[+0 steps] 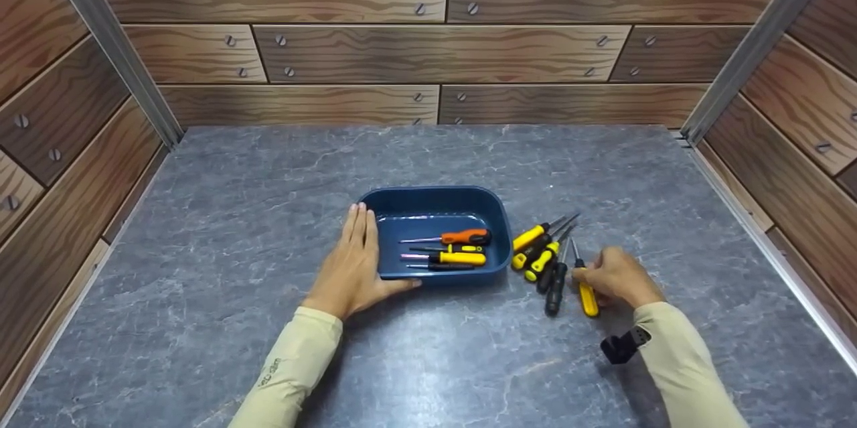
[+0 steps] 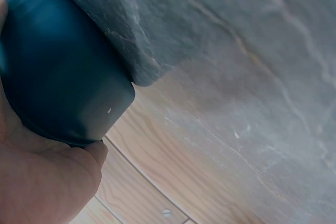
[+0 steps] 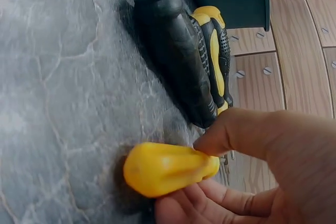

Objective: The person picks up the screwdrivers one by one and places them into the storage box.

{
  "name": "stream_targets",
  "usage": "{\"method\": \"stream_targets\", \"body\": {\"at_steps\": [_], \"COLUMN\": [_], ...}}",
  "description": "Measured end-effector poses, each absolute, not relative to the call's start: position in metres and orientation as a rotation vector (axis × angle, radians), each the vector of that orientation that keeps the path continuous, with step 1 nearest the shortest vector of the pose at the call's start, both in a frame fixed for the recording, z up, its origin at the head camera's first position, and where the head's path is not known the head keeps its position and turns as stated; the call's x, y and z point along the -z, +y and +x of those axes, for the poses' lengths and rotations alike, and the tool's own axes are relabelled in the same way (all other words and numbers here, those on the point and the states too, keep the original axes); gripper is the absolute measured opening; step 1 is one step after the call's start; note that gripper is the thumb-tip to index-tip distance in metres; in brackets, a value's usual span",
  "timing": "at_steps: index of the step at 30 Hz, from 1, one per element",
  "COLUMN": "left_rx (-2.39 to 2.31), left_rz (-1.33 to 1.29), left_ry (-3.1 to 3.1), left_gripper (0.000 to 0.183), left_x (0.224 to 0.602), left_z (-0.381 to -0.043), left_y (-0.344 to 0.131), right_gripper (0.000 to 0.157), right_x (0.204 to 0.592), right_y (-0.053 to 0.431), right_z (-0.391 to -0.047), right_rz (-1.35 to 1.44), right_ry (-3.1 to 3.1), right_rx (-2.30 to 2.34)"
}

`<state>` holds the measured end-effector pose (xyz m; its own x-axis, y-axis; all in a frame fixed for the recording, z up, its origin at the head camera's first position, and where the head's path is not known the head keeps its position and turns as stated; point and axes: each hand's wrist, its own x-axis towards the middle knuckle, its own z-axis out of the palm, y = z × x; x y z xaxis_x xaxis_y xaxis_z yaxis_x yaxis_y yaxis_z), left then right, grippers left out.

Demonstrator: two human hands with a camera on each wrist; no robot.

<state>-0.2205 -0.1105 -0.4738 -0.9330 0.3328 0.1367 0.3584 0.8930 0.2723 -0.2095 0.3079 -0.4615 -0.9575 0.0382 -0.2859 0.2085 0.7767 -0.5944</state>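
My left hand point(image 1: 348, 264) lies along the left wall of a dark blue box point(image 1: 428, 189), fingers straight and thumb along its front edge. In the left wrist view the box's outer wall point(image 2: 68, 61) fills the space beside that hand. Inside the box lie several screwdrivers, among them an orange-and-black one point(image 1: 465, 236) and a yellow-and-black one point(image 1: 462, 258). With thumb and fingers my right hand point(image 1: 619, 275) pinches a yellow-handled screwdriver point(image 3: 163, 169), its shaft pointing away from me. Just left of it is a black-handled screwdriver point(image 1: 556, 291).
Right of the box, several more yellow and black screwdrivers lie in a loose bunch, one a yellow-handled screwdriver point(image 1: 530, 236) close against the box wall. Wood-patterned panels point(image 1: 442, 53) stand at the back and both sides of the grey marbled table point(image 1: 268, 173).
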Motion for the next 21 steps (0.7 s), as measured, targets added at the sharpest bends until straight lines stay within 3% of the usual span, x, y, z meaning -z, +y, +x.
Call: {"method": "stream_targets", "body": {"at_steps": [8, 14, 21], "left_rx": [0.466, 0.459, 0.466], "left_rz": [-0.548, -0.554, -0.553], "left_ry": [-2.950, -2.924, -2.936], "left_gripper": [0.137, 0.135, 0.136], "left_x": [0.475, 0.476, 0.475], "left_z": [-0.220, -0.219, -0.220], "left_y": [-0.111, -0.112, -0.110], "right_gripper": [0.024, 0.039, 0.032], "right_x": [0.453, 0.435, 0.416], "right_y": [0.317, 0.313, 0.297], "right_z": [-0.215, -0.225, -0.234], "right_rz": [0.186, 0.288, 0.292], "right_ry": [2.693, 2.414, 2.089], "right_rx": [1.102, 1.647, 2.065]}}
